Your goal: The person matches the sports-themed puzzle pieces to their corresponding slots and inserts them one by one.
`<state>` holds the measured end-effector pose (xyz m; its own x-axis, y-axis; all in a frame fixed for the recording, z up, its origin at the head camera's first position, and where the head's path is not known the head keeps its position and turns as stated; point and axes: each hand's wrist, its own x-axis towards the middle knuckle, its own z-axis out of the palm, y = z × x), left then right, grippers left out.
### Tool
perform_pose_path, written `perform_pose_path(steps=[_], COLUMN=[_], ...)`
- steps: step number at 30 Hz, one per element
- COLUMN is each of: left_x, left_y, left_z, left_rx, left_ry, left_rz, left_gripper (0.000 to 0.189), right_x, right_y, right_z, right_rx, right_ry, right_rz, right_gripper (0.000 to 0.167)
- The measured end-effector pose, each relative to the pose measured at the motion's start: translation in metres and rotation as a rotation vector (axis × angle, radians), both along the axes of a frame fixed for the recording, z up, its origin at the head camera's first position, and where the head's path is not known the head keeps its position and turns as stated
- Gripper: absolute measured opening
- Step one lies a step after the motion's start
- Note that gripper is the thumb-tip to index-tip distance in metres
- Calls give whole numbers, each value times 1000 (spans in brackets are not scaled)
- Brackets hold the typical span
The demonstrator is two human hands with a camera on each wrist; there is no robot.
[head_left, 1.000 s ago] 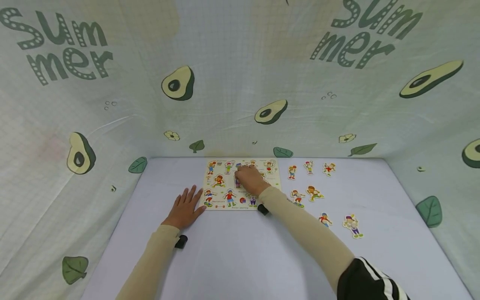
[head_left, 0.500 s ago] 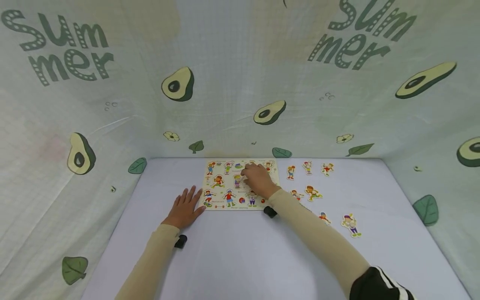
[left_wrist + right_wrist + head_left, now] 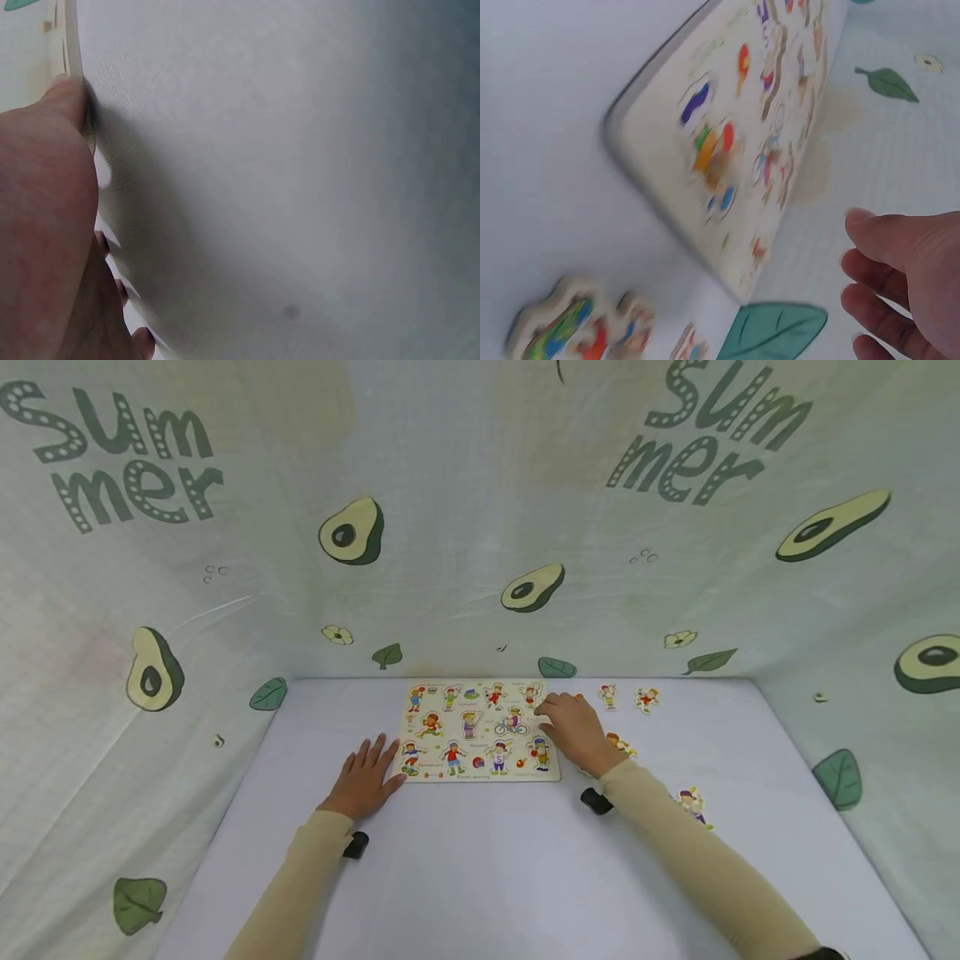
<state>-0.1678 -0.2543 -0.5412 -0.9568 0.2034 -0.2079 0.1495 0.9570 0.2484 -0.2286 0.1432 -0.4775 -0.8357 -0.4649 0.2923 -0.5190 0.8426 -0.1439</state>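
A cream puzzle board (image 3: 552, 774) with printed sports figures lies at the back middle of the white table. My left hand (image 3: 362, 783) is flat on the table at the board's left side, fingers spread; in the left wrist view its thumb (image 3: 66, 101) touches the board's edge. Over the board's right edge is my right hand (image 3: 576, 732). The right wrist view shows that hand with loosely bent fingers (image 3: 881, 274) and nothing between them, beside the board's blurred corner (image 3: 641, 139).
Several loose figure pieces lie right of the board, among them a small one (image 3: 607, 697), a red-and-white one (image 3: 647, 698), a running figure (image 3: 618, 742) and a purple-capped one (image 3: 694, 805). My right hand and forearm cover others. A printed curtain (image 3: 450, 602) stands behind the table.
My right hand has moved from over the middle of the board to its right edge, uncovering the cyclist and the figures around it. My left hand stays in place. The head view has shifted slightly.
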Motion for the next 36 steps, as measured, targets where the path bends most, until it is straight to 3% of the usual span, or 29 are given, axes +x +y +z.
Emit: perform_pose_path(steps=[16,22,30,36], left_x=[3,4,4,2], left_y=[-3,-4,-3,0], left_z=[-3,-4,-4,-1], left_rx=[16,20,26,28], left_ry=[51,58,67,33], left_rz=[-8,-11,-13,-5], left_gripper=[75,74,74,75], right_x=[21,23,25,25], right_y=[91,107,119,121], right_z=[-12,-18,-25,-28], right_rx=[-25,-2,34,62], right_ry=[-65,-110,-137,-144], right_rz=[-129,-154,-147,-132], right_gripper=[22,16,20,22])
